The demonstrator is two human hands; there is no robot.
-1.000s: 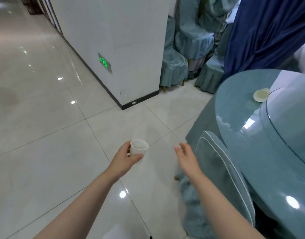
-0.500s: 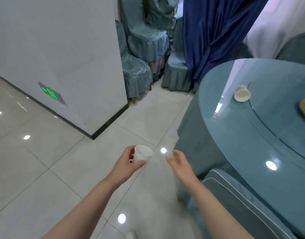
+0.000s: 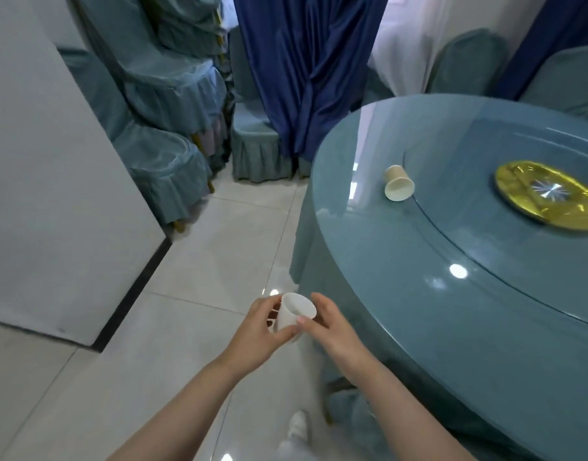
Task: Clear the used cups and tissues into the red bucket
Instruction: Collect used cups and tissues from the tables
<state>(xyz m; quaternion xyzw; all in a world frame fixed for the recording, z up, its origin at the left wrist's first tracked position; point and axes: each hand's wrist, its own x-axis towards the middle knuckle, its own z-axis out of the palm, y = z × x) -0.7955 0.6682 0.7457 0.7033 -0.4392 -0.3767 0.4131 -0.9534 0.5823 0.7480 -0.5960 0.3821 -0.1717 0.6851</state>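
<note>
White paper cup: tapered, smooth-walled, mouth tilted up and to the right; interior looks bare. Held over the floor, just off the worktop's near edge. Left hand grips it, thumb at the rim on the near side, fingers curled round the far wall, clamped on the cup. Right hand just right of it, fingers loosely spread and curved; they reach the cup's right side, though contact cannot be told.

Second paper cup: cream, tapered, lying on its side well beyond the fingers, mouth turned toward the viewer; inside appears bare.

Worktop: round, covered in blue-grey cloth under a glossy sheet; a raised round glass turntable sits on it.

Gold plate: round, shiny foil finish, on the turntable, far right of the fingers; contents blurred.

Floor: pale glossy tiles beneath both hands.

Chairs: stacked, in blue-grey pleated covers, far left beyond the fingers.

Curtain: dark blue, draped folds.
</note>
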